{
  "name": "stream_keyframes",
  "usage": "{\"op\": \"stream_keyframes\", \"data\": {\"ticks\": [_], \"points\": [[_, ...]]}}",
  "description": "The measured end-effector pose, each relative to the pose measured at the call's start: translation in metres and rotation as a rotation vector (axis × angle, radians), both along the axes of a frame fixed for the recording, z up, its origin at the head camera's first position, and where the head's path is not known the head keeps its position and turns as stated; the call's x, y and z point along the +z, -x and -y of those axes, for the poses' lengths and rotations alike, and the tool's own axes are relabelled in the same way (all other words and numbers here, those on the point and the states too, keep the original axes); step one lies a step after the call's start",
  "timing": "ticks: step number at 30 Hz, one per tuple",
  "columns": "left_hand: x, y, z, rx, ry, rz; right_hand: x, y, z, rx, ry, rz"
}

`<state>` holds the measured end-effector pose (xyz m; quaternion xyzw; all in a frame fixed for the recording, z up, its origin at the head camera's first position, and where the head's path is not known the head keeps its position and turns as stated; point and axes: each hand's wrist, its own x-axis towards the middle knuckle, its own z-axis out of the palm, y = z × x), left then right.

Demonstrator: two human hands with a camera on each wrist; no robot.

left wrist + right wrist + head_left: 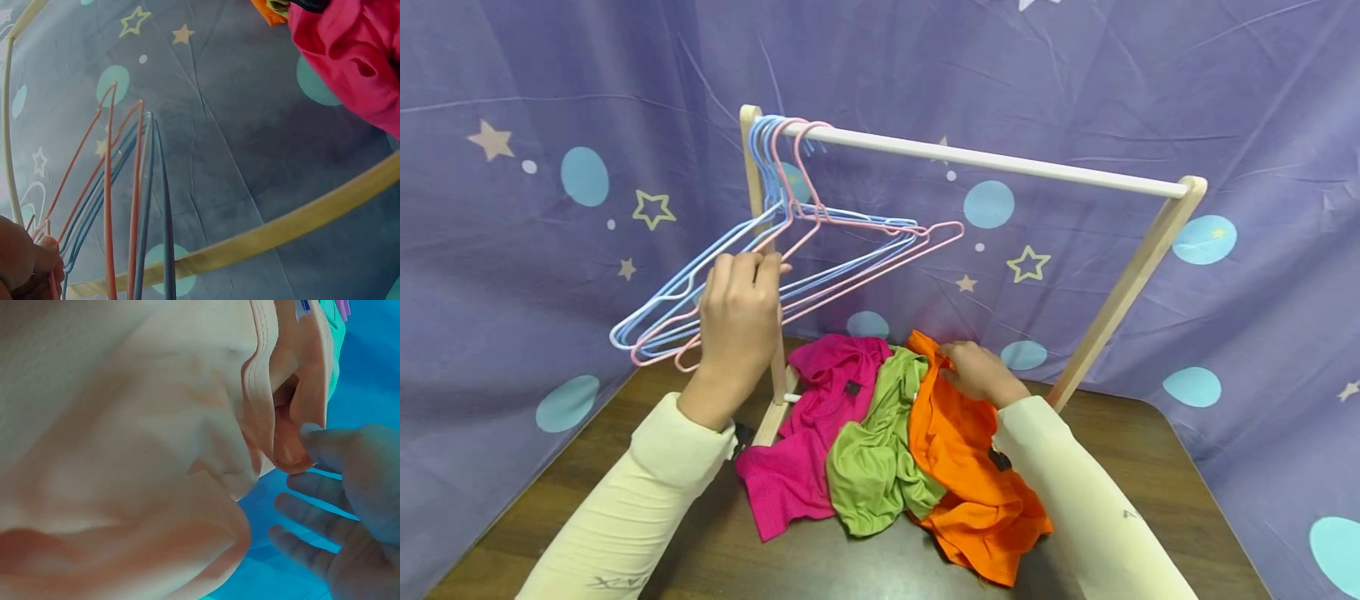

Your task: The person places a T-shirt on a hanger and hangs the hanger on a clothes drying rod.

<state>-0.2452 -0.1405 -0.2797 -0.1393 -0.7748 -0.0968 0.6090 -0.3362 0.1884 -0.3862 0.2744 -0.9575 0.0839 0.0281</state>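
Pink hanger [865,283], outermost of the bunch, is hooked over the white rail [1000,161] at the rack's left end. Left hand [741,308] has it pinched on one sloping arm, fingers bent over, thumb on the inner side. Second pink one hangs just beside it, then several blue hangers [772,196] packed tight against the left post [752,171]. Right hand [981,371] is down at the far edge of the orange garment [962,442]: right wrist view shows thumb and index nipping the hemmed opening, other three fingers spread and off the cloth. Orange garment lies crumpled on the wooden table [1120,475], rightmost of three, with its near end toward the person. Green garment [876,475] sits in the middle, touching orange on one side and magenta garment [827,433] on the other. All three bunched between the rack's posts; right post [1123,296] leans outward in head view. Purple curtain [887,50] with stars and pale blue dots behind everything.
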Motion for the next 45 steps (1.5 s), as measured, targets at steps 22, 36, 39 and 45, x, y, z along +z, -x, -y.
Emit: {"op": "stream_keyframes", "data": {"ticks": [22, 36, 39, 45], "points": [[0.022, 0.005, -0.015, -0.112, -0.043, 0.094, 0.01, 0.004, 0.011, -0.006, 0.113, -0.119], [0.026, -0.006, -0.025, -0.214, -0.107, 0.07, 0.015, 0.005, 0.015, -0.112, 0.458, -0.137], [0.023, -0.011, -0.028, -0.226, -0.119, 0.075, 0.019, 0.006, 0.015, -0.158, 0.547, -0.109], [0.013, -0.018, -0.03, -0.25, -0.127, 0.085, 0.023, 0.005, 0.014, -0.184, 0.642, 0.051]]}}
